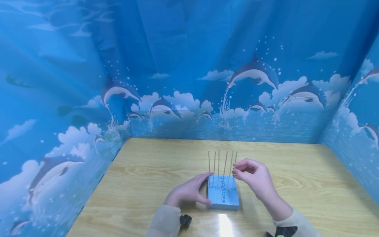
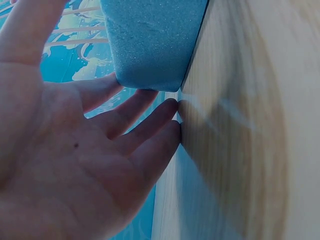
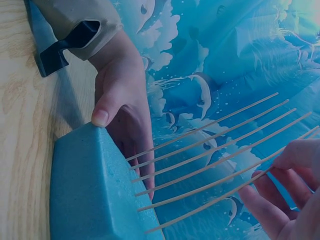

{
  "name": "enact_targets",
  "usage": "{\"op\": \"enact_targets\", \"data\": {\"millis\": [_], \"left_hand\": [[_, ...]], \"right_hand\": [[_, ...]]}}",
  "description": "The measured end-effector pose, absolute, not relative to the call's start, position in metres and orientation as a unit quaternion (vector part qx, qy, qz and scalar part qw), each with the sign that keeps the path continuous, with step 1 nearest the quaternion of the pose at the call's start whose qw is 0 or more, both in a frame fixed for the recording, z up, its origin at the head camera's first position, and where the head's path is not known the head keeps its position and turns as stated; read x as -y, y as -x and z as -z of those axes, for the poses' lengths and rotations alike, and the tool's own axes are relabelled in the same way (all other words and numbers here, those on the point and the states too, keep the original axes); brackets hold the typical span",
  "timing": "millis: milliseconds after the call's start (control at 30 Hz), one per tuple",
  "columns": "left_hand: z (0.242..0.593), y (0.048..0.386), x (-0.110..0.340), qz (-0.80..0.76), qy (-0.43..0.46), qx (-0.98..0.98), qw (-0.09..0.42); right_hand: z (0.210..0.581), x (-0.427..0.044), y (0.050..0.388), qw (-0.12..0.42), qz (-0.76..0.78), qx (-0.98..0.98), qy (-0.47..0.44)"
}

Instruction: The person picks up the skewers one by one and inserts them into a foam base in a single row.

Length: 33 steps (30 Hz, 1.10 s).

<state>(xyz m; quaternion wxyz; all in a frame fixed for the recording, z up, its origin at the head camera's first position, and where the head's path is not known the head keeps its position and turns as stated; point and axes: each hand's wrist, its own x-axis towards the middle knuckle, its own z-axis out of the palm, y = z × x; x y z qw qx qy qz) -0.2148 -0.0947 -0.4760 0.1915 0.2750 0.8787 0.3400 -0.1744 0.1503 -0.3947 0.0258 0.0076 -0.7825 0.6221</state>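
A light-blue foam block lies on the table, its top speckled with small dark holes. Several thin wooden sticks stand upright in it, some slightly tilted. My left hand grips the block's left side, thumb at the near corner and index finger at the far one; its other fingers extend past the block in the left wrist view. My right hand pinches the rightmost stick between thumb and fingers, partway up. That stick's lower end meets the block, and it bends a little in the right wrist view.
The wood-grain table extends around the block. A blue curtain printed with dolphins and clouds encloses the back and both sides. Black straps sit on the wrists over pale sleeves.
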Motion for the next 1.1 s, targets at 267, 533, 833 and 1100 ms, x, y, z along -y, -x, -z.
{"op": "enact_targets", "data": {"millis": [267,533,833,1100], "left_hand": [[0.4732,0.2132,0.095,-0.344,-0.282,-0.875,0.191],[0.4721,0.2131,0.0956,-0.345,-0.278,-0.875,0.197],[0.4719,0.2141,0.0951,-0.349,-0.275,-0.874,0.199],[0.4726,0.2141,0.0953,-0.345,-0.27,-0.876,0.202]], "right_hand": [[0.3979,-0.1492,0.1753,0.03,-0.621,0.783,-0.007],[0.4005,-0.1515,0.1776,0.031,-0.626,0.779,-0.003],[0.4013,-0.1519,0.178,0.024,-0.626,0.78,0.001],[0.4046,-0.1526,0.1773,0.022,-0.625,0.781,0.003]]}}
